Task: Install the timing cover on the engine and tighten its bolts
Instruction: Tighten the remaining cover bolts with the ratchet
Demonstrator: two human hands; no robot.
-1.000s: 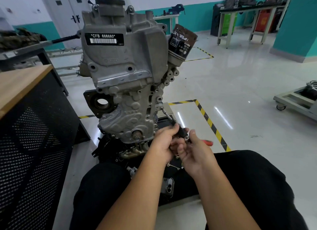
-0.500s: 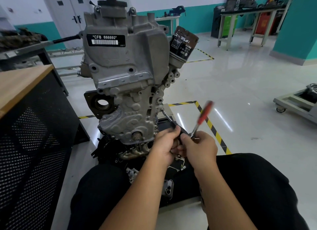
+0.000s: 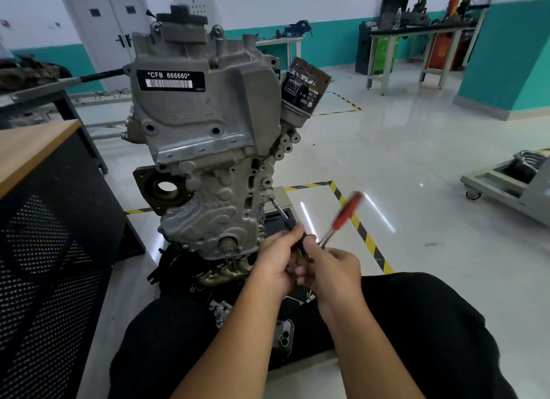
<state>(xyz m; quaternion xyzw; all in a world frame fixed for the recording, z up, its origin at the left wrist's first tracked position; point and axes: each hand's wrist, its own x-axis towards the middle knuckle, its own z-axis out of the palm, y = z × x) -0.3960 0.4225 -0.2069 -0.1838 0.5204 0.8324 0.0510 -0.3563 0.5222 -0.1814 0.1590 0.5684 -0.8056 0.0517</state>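
Observation:
The grey engine [image 3: 208, 148] stands upright in front of me, with the ribbed timing cover [image 3: 214, 217] on its lower front. A thin extension bar [image 3: 279, 209] runs from a bolt on the cover's right edge down to my hands. My left hand [image 3: 276, 258] grips the bar's lower end where it meets the ratchet head. My right hand [image 3: 330, 267] holds the red-handled ratchet [image 3: 345, 214], whose blurred handle points up and to the right. The ratchet head is hidden between my fingers.
A black oil filter [image 3: 306, 86] sticks out at the engine's upper right. A perforated black cabinet with a wooden top [image 3: 44, 220] stands close on the left. A phone [image 3: 282, 336] and small parts lie by my knees. A low trolley [image 3: 506, 187] is at the right.
The red ratchet handle has swung up from low behind my right hand to pointing up and right. Both hands stay at the extension bar's lower end.

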